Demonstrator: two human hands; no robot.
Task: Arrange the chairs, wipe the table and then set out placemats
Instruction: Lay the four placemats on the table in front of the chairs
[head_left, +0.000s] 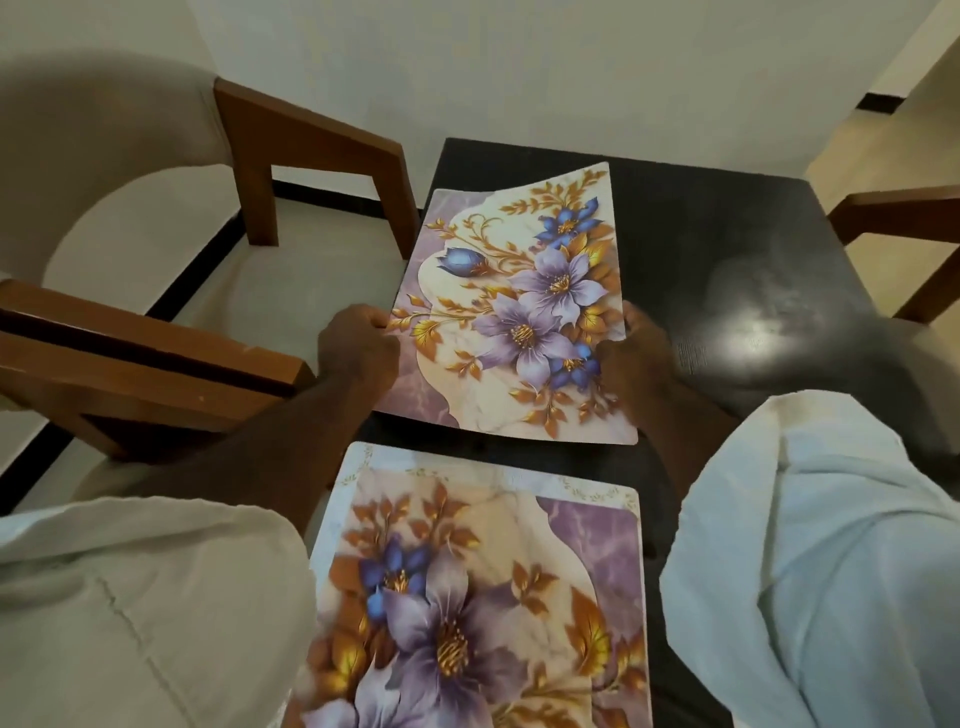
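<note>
A floral placemat (519, 306) with purple and blue flowers is held over the far half of the black table (727, 249); its far edge curls upward. My left hand (358, 345) pinches its left edge. Its right edge is gripped by my right hand (631, 353). A second, matching placemat (483, 587) lies flat on the near half of the table, between my white sleeves. A wooden chair (311, 145) with a pale cushion stands at the table's left side.
Another wooden chair arm (904, 218) shows at the right edge of the table. A white wall runs behind the table, with tiled floor to the left. The table's right half is bare and glossy.
</note>
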